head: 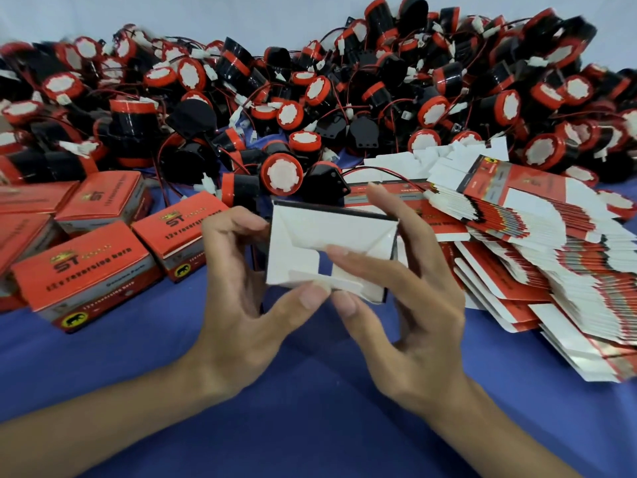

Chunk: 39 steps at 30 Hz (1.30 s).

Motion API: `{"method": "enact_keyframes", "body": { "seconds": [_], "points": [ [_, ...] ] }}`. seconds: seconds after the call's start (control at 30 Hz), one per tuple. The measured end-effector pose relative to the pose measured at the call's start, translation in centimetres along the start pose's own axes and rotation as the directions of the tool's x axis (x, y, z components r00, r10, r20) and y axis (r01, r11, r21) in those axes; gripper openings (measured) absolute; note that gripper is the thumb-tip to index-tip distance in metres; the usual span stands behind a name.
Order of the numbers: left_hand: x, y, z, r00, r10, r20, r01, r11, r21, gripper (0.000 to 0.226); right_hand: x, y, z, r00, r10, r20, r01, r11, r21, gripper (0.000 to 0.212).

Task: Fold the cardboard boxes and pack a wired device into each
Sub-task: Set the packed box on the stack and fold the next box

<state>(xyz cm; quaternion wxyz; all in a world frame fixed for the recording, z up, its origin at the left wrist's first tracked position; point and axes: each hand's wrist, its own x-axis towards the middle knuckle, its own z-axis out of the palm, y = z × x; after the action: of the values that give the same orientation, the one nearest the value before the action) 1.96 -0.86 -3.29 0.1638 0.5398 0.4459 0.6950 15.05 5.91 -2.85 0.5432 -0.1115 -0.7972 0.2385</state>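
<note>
Box [320, 236] (contents unclear), left hand [241, 305], right hand [413, 305] pinching

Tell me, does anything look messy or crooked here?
Yes. The stack of flat cartons on the right is splayed sideways in a slanted fan, and the reversing horns behind lie in a jumbled heap instead of rows.

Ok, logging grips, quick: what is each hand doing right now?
Left hand: holding the box, thumb on its lower edge.
Right hand: holding the same box, finger pressing its flap.
</note>
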Motion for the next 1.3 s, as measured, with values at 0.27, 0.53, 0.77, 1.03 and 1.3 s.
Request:
{"method": "enact_keyframes", "body": {
  "seconds": [0.27, 0.53, 0.77, 1.03, 1.3],
  "points": [
    [-0.3, -0.1, -0.1, 0.99, -0.066, 0.124, 0.09, 0.975, -0.203, 0.062, -0.1, -0.5, 0.3, 1.0, -0.019, -0.014, 0.019, 1.0, -0.019, 0.023],
    [-0.7, -0.3, -0.2, 0.981, -0.137, 0.14, 0.169, 0.953, -0.251, 0.049, -0.6, -0.5, 0.6, 0.986, 0.168, 0.002, -0.161, 0.944, 0.287, 0.059],
    [-0.4, 0.1, 0.2, 0.977, -0.176, 0.118, 0.196, 0.965, -0.176, 0.06, -0.9, -1.3, 1.0, 0.889, 0.419, 0.182, -0.457, 0.799, 0.39, 0.067],
    [-0.3, -0.5, -0.1, 0.959, -0.245, 0.145, 0.272, 0.94, -0.206, 0.065, -0.7, -1.1, 1.2, 0.889, 0.427, 0.164, -0.457, 0.836, 0.303, 0.059],
    [-0.2, -0.8, -0.1, 0.957, -0.259, 0.131, 0.283, 0.935, -0.214, 0.069, -0.7, -1.1, 1.4, 0.871, 0.467, 0.156, -0.492, 0.822, 0.287, 0.057]
  ]
}}
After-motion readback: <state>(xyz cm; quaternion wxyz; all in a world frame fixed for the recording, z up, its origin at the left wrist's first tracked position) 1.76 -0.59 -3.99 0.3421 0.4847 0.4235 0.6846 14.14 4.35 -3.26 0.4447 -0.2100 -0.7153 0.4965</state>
